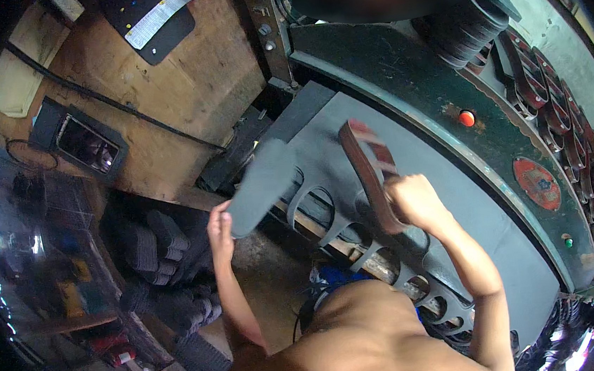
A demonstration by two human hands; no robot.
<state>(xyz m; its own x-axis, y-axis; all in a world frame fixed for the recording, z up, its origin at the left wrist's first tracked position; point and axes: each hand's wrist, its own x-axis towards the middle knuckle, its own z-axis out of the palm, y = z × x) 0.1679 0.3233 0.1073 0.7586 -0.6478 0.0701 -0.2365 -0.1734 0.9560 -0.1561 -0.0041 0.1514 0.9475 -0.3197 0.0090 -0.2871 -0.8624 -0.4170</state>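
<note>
My left hand (221, 233) grips the near end of a grey foam sole (262, 188), slightly blurred and raised off the sheet's left edge. In my right hand (415, 202) is a red-brown, sole-shaped cutting die (363, 169) with crossbars, tilted above the sheet. Beneath both hands lies a large grey foam sheet (497, 253). Along its near edge runs a row of sole-shaped cutouts (313, 209), with thin strips of foam between them. My right fingers wrap round the die's near side and partly hide it.
A green machine beam (400, 70) with a red button (467, 118) crosses behind the sheet. On it stand a stack of dark soles (460, 33) and more dies (567, 119). Cut soles (157, 247) pile up at left. A phone (88, 144) lies on the wooden table (209, 66).
</note>
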